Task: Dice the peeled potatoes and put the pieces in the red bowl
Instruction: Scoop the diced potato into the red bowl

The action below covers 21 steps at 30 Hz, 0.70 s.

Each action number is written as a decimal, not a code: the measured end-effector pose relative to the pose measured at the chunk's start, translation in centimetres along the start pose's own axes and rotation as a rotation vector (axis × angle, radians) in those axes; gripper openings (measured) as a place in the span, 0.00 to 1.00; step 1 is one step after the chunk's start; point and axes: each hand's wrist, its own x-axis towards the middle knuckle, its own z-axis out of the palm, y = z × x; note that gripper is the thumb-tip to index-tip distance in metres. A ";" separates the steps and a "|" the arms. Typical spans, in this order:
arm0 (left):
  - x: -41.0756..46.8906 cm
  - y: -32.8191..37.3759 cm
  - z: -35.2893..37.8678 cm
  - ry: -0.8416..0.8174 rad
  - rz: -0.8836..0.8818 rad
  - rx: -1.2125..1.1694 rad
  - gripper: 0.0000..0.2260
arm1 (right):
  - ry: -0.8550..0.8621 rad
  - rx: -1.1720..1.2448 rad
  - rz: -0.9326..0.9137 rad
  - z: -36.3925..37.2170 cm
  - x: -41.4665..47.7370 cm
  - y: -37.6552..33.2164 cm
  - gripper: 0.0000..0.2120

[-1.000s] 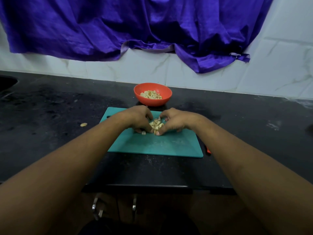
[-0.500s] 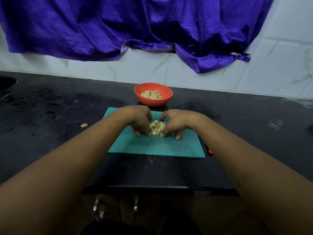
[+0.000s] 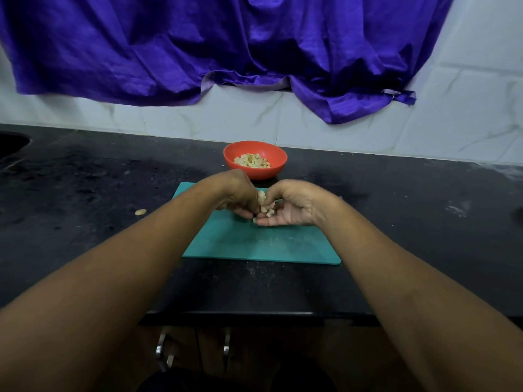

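Observation:
A small heap of pale diced potato pieces [image 3: 265, 206] sits cupped between my two hands, just above the teal cutting board [image 3: 254, 244]. My left hand [image 3: 239, 195] curls its fingers round the heap from the left. My right hand [image 3: 288, 206] has turned palm up and cradles the pieces from the right and below. The red bowl [image 3: 255, 159] stands on the black counter just behind the board, with several diced pieces inside it.
A stray potato bit [image 3: 140, 212] lies on the black counter [image 3: 85, 199] left of the board. A purple cloth [image 3: 226, 46] hangs on the white tiled wall behind. A dark sink edge [image 3: 11, 142] shows at far left. The counter's front edge runs below the board.
My hands gathered the pieces together on the board, then tipped upward; the right palm now faces up and the heap has lifted off the board toward the bowl.

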 end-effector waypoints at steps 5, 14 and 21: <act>-1.2 2.0 -0.4 0.006 0.047 -0.002 0.15 | 0.027 0.528 0.035 -0.4 0.0 0.6 0.24; -2.6 4.3 -0.2 0.064 0.172 0.170 0.13 | 0.173 0.904 -0.028 2.2 -1.4 1.1 0.22; -3.4 5.0 0.1 -0.047 0.226 0.127 0.15 | 0.131 1.074 -0.073 2.8 -1.4 0.8 0.23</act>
